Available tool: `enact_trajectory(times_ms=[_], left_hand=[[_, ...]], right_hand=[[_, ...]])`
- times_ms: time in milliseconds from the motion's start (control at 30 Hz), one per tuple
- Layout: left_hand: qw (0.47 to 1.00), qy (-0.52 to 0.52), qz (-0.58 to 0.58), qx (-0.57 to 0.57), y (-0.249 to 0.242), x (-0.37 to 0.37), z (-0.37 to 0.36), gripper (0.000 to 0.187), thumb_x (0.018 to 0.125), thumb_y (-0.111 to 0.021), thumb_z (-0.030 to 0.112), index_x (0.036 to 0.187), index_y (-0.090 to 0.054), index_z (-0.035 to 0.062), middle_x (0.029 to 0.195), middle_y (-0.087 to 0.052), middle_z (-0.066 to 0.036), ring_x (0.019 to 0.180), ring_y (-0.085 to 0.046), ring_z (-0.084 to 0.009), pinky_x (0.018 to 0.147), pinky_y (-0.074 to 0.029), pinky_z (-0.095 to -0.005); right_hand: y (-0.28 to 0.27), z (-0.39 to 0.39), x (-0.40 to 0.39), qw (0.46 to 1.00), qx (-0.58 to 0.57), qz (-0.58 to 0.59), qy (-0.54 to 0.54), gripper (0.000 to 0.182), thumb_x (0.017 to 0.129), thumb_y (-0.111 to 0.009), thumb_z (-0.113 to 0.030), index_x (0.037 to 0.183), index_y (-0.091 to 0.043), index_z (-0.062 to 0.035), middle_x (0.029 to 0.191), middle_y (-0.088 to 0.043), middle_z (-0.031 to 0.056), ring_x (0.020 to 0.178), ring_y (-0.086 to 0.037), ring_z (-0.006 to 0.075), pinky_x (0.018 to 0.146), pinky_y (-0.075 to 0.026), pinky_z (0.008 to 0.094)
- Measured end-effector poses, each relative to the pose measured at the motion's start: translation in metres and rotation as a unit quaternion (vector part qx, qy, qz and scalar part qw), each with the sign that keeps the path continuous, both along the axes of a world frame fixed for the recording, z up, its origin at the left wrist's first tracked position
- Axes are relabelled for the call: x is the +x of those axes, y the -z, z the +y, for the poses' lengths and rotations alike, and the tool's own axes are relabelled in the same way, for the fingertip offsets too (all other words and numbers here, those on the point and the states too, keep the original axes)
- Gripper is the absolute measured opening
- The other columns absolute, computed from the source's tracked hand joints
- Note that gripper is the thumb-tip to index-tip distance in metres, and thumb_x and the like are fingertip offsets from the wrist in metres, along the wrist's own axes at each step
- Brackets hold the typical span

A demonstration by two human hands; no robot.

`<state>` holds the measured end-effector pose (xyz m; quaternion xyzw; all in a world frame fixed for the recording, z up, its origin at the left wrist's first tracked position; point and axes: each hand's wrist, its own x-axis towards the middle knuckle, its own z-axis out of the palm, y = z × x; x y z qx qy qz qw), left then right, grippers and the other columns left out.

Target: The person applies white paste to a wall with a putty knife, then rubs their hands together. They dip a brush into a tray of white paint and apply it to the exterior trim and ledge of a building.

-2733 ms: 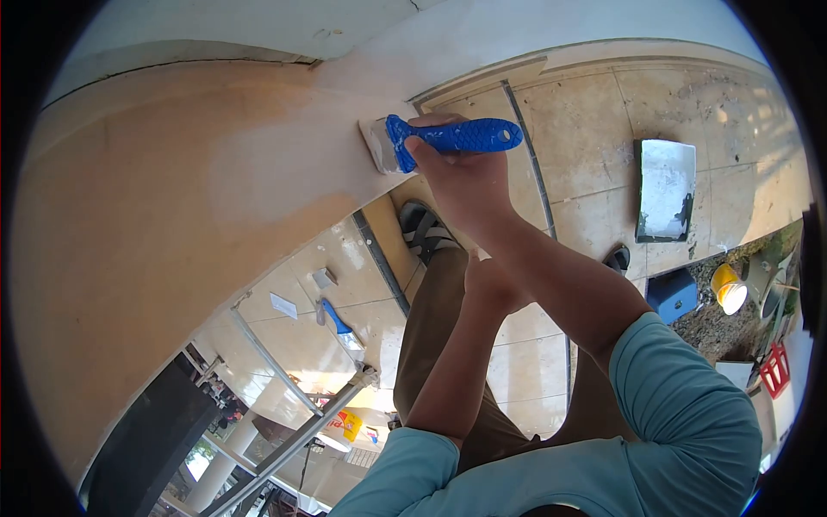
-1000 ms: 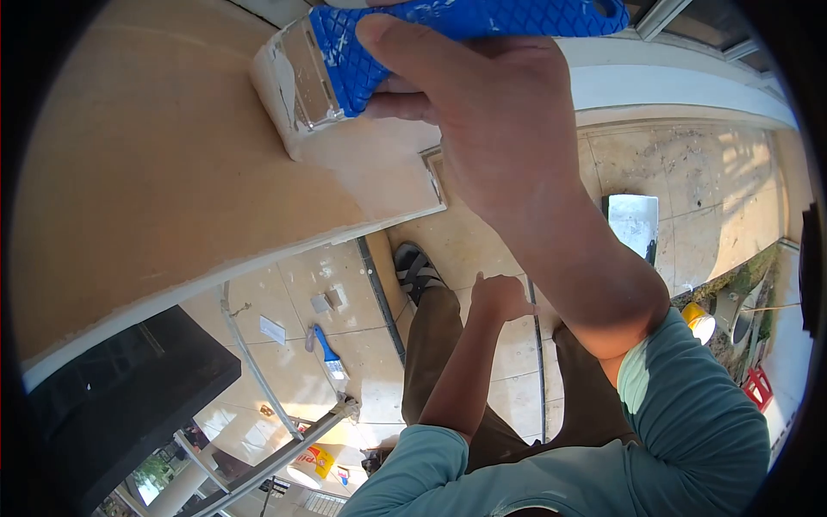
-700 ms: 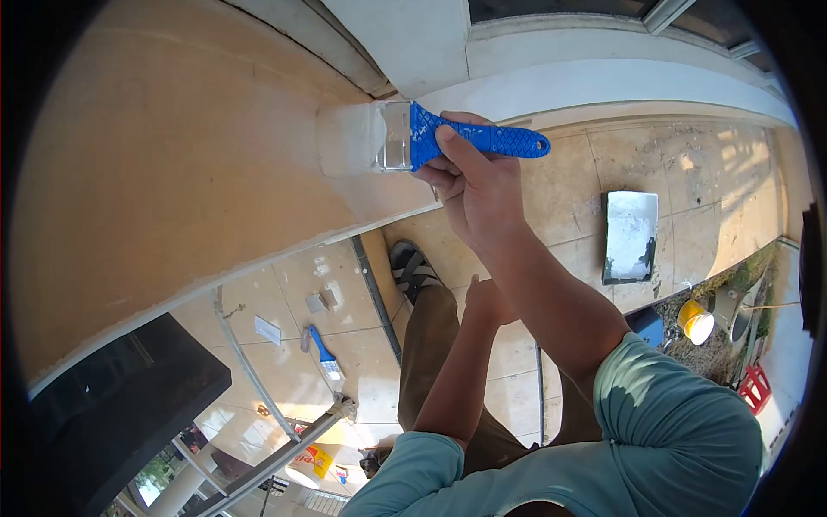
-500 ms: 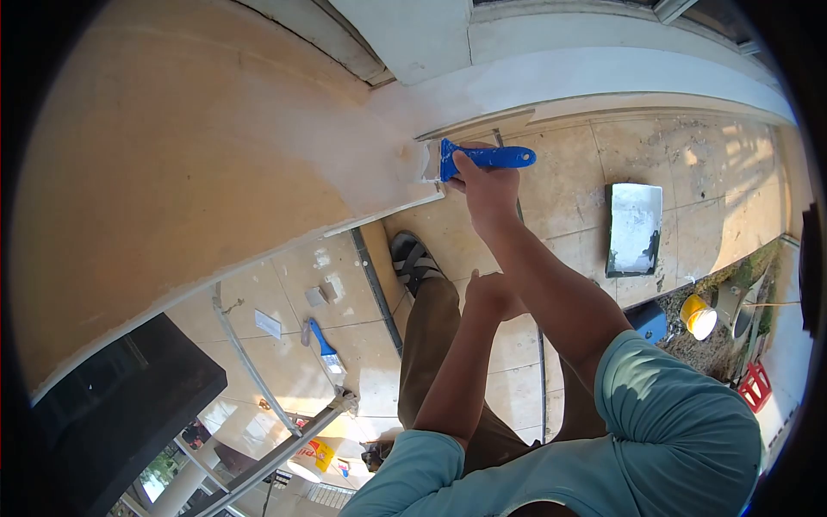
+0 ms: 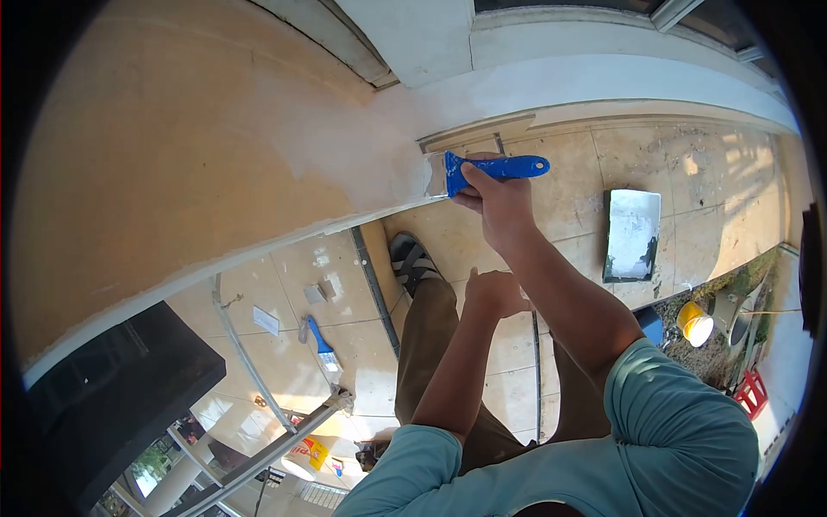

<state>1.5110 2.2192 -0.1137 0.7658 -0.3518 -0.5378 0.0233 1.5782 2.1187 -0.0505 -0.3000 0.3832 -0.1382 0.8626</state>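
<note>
My right hand (image 5: 495, 196) is closed round the blue handle of a putty knife (image 5: 504, 167). Its wide blade, smeared with white filler, lies against the end of the tan wall (image 5: 198, 164) close to the lower edge. A pale, smoothed patch (image 5: 345, 142) spreads over the wall beside the blade. Lower down, my left hand (image 5: 493, 295) hangs in front of my body near the right forearm. Its thumb stands apart from the loosely bent fingers, whose tips are partly hidden, and nothing shows in it.
On the tiled floor to the right is a white-coated tray (image 5: 633, 233). A blue-handled brush (image 5: 320, 343) and small pale pieces lie at lower left, near a metal rail (image 5: 250, 358) and a black box-like object (image 5: 129, 388). A yellow bucket (image 5: 694, 324) stands far right.
My right hand and the putty knife have shifted slightly down and right, the blade still at the wall end. My left hand has hardly moved.
</note>
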Motion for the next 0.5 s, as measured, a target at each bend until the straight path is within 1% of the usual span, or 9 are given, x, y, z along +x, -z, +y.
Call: enact_trajectory(times_ms=[67,167,200,233,267,300,367,433,500], left_hand=[[1.000,0.017,-0.007,0.018,0.002,0.001,-0.001,0.064,0.078,-0.060,0.064,0.123,-0.062,0.0196,0.108,-0.070,-0.007,0.113,-0.060,-0.0256,0.111,-0.025,-0.0584],[0.993,-0.069,-0.084,-0.054,0.005,-0.002,0.000,0.066,0.081,-0.056,0.064,0.128,-0.059,0.0187,0.120,-0.066,-0.007,0.122,-0.054,-0.0257,0.112,-0.021,-0.0597],[0.959,-0.199,-0.079,-0.185,0.009,-0.007,-0.001,0.066,0.083,-0.053,0.064,0.131,-0.056,0.0188,0.128,-0.060,-0.007,0.127,-0.050,-0.0259,0.112,-0.020,-0.0603],[0.929,-0.264,-0.077,-0.247,0.012,-0.010,0.001,0.066,0.084,-0.051,0.064,0.132,-0.055,0.0189,0.132,-0.057,-0.007,0.129,-0.047,-0.0260,0.112,-0.019,-0.0606],[0.892,-0.319,-0.074,-0.310,0.006,-0.010,0.000,0.065,0.085,-0.049,0.064,0.133,-0.054,0.0189,0.136,-0.054,-0.006,0.131,-0.045,-0.0261,0.112,-0.018,-0.0609],[0.931,-0.217,-0.153,-0.250,-0.026,-0.002,-0.006,0.062,0.087,-0.050,0.059,0.135,-0.052,0.0190,0.141,-0.049,-0.007,0.134,-0.041,-0.0264,0.112,-0.019,-0.0615],[0.949,-0.112,-0.232,-0.183,-0.033,0.008,-0.009,0.060,0.089,-0.051,0.054,0.137,-0.049,0.0191,0.145,-0.044,-0.007,0.137,-0.038,-0.0267,0.112,-0.019,-0.0621],[0.918,-0.062,-0.333,-0.206,-0.011,0.009,-0.005,0.052,0.088,-0.059,0.045,0.133,-0.054,0.0185,0.142,-0.047,-0.009,0.136,-0.039,-0.0266,0.111,-0.024,-0.0603],[0.932,-0.022,-0.303,-0.201,-0.027,0.004,0.009,0.052,0.086,-0.063,0.042,0.131,-0.055,0.0166,0.139,-0.049,-0.009,0.134,-0.041,-0.0266,0.111,-0.026,-0.0579]], right_hand=[[-0.016,-0.003,-0.003,0.993,-0.115,0.005,-0.027,0.023,0.089,-0.064,-0.008,0.110,-0.059,0.0010,0.093,-0.067,0.0116,0.081,-0.069,0.0204,0.072,-0.062,0.0350],[-0.116,-0.004,0.001,0.973,-0.121,-0.195,-0.027,0.026,0.090,-0.063,-0.007,0.113,-0.058,0.0021,0.092,-0.067,0.0125,0.080,-0.069,0.0206,0.072,-0.062,0.0348],[-0.134,-0.006,0.001,0.956,-0.108,-0.273,-0.026,0.026,0.090,-0.062,-0.006,0.114,-0.057,0.0021,0.092,-0.068,0.0127,0.079,-0.070,0.0204,0.072,-0.062,0.0338],[-0.133,-0.006,0.003,0.956,-0.108,-0.273,-0.024,0.026,0.090,-0.062,-0.006,0.114,-0.057,0.0021,0.092,-0.068,0.0127,0.079,-0.070,0.0204,0.072,-0.062,0.0338],[-0.130,-0.008,0.006,0.958,-0.042,-0.284,-0.019,0.026,0.090,-0.062,-0.006,0.114,-0.057,0.0021,0.091,-0.068,0.0127,0.078,-0.070,0.0200,0.070,-0.062,0.0327],[-0.124,-0.010,0.010,0.955,0.024,-0.295,-0.015,0.025,0.091,-0.061,-0.006,0.114,-0.057,0.0021,0.090,-0.068,0.0126,0.078,-0.070,0.0195,0.069,-0.062,0.0316],[-0.070,-0.011,0.008,0.988,-0.028,-0.148,-0.037,0.025,0.090,-0.062,-0.006,0.114,-0.057,0.0022,0.092,-0.068,0.0125,0.080,-0.070,0.0198,0.070,-0.062,0.0305],[-0.012,-0.009,0.003,0.998,-0.009,-0.045,-0.041,0.023,0.089,-0.064,-0.006,0.110,-0.058,0.0026,0.095,-0.067,0.0123,0.083,-0.069,0.0194,0.071,-0.061,0.0298],[0.011,-0.009,-0.003,0.998,-0.055,0.004,-0.043,0.022,0.087,-0.066,-0.006,0.107,-0.060,0.0017,0.095,-0.067,0.0120,0.081,-0.069,0.0182,0.069,-0.061,0.0295]])
